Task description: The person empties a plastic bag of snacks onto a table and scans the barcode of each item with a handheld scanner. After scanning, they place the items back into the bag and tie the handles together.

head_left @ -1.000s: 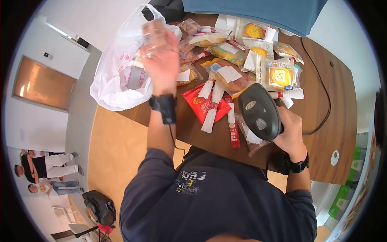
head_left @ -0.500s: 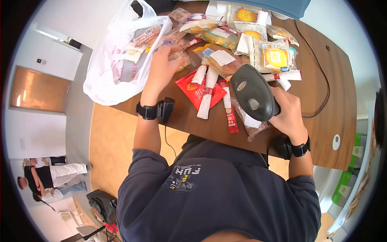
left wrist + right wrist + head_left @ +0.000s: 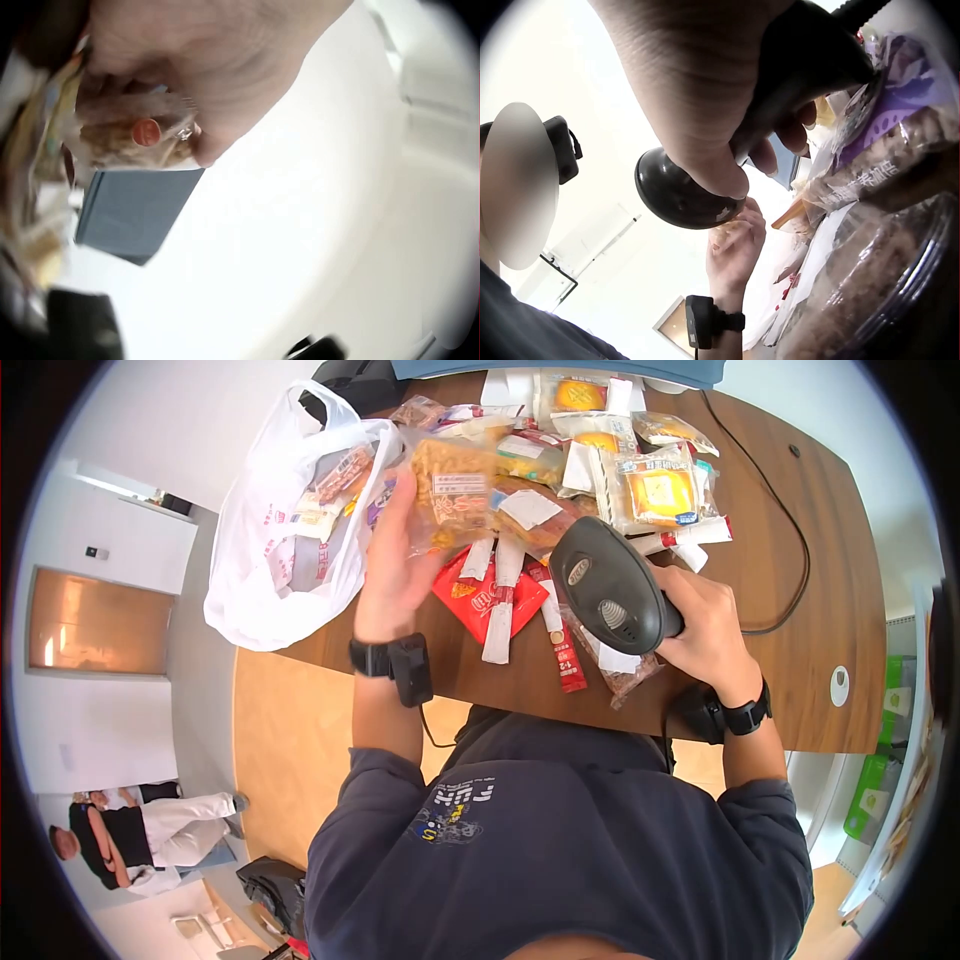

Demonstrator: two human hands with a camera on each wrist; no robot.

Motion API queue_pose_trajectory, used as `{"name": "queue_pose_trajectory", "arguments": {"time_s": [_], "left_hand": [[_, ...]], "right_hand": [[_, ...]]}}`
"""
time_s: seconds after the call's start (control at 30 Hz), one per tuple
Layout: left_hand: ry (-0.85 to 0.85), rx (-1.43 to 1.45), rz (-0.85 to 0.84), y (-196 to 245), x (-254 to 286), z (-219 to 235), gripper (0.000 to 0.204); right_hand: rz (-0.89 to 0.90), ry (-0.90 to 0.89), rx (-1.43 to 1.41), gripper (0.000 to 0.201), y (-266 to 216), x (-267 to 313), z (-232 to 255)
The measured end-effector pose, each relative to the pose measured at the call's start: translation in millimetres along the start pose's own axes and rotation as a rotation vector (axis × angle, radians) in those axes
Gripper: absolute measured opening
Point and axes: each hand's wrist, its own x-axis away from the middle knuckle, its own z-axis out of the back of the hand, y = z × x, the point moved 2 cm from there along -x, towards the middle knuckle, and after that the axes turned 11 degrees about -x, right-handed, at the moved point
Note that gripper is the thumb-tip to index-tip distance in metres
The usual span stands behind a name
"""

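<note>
Head view: near edge of the tabletop first. Brown pack lies close to it, right of middle, with a red stick just left of that. Red pack sits further left, white-wrapped sticks lying across it.

Right hand wraps the grip of the black scanner, held up over the near half, head toward the left edge. Left hand pinches a clear packet between thumb and fingers, raised above the heap, printed label showing to the head camera. Packet and scanner are apart. Left wrist view confirms the thumb on the packet; a red dot shows on the wrapper. Packet's a bit blurred in head view.

White bag covers the left edge, mouth open, packs inside. Cake packs pile from the middle to the far edge. Cable curves along the right side. Blue-grey panel stands at the far edge, black device at the far left corner. Beyond the left edge, someone stands near a wall.
</note>
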Motion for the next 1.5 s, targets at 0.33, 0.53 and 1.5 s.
{"name": "queue_pose_trajectory", "arguments": {"time_s": [0.33, 0.53, 1.5], "left_hand": [[-0.312, 0.064, 0.245, -64, -30, -25, 0.053], [-0.216, 0.113, 0.24, -68, -28, -26, 0.067], [0.354, -0.721, -0.545, -55, -26, -20, 0.026]], "right_hand": [[0.007, 0.022, -0.031, 0.051, 4, -1, 3], [0.025, 0.019, -0.023, 0.05, 5, -1, 1], [0.037, -0.034, -0.024, 0.049, 3, -3, -4]]}}
